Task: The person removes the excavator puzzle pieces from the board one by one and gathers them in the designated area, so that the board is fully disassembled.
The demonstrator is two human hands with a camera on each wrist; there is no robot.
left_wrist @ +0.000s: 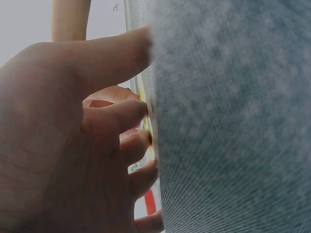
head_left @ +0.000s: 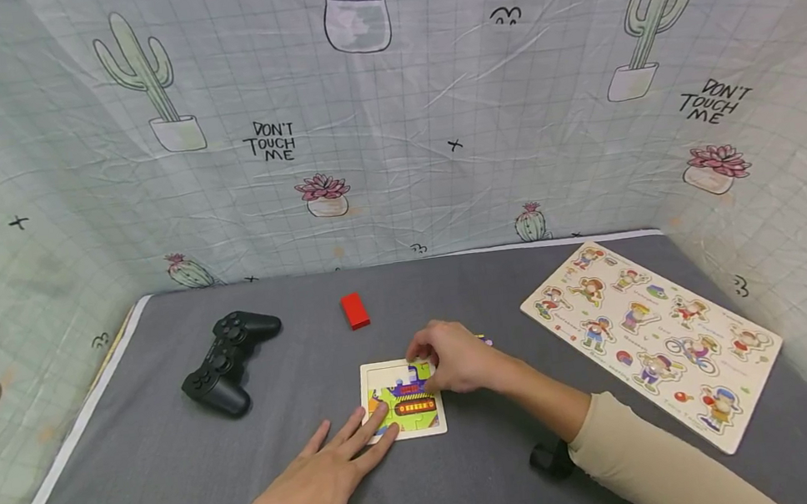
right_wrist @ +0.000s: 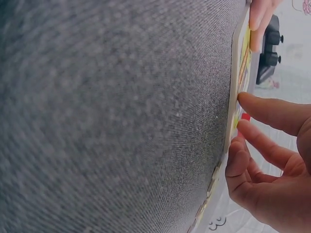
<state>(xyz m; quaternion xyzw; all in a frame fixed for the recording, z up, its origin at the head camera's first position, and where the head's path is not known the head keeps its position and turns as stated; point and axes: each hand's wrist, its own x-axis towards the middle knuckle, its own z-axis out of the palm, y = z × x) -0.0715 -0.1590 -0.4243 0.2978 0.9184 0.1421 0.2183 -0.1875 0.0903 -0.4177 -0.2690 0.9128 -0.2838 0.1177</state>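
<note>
A small square jigsaw puzzle with a pale frame and a bulldozer-like picture lies on the grey table; bare tray shows at its upper left. My left hand lies spread, its straight fingertips resting on the puzzle's lower left part. At the upper right corner my right hand pinches a green and purple puzzle piece between thumb and forefinger, low against the tray. In the right wrist view the thumb and forefinger reach the puzzle's surface; the other fingers are curled.
A black game controller lies left and a red block behind the puzzle. Partly hidden behind my right hand is a small colourful piece. A large picture board lies right. A black object sits by the right sleeve.
</note>
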